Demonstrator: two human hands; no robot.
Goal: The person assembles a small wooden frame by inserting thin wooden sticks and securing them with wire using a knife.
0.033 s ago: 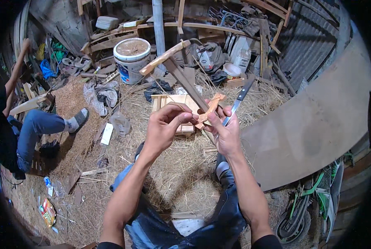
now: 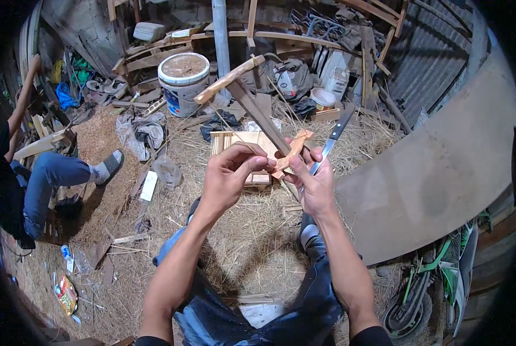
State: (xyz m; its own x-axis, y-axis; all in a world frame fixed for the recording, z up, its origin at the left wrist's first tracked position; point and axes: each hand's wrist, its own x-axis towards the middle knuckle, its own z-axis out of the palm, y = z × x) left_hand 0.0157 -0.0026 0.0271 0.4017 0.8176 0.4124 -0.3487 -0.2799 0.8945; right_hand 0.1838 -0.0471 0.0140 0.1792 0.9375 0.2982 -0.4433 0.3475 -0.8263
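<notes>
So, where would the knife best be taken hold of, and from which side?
Probably by its black handle, coming from the far right side. The handle juts away and rightward, clear of the right hand, while the bare metal blade runs back toward that hand and is better left alone.

Straw (image 2: 258, 245) covers most of the floor (image 2: 125, 291), with wood shavings (image 2: 99, 135) heaped at left; on it stand a white paint bucket (image 2: 178, 92) and a motorbike wheel (image 2: 409, 320), and here lie a crumpled clear plastic bag (image 2: 167, 173), a white rectangular card (image 2: 148, 186), a colourful snack packet (image 2: 67, 295) and a wooden stick (image 2: 131, 238)
</notes>
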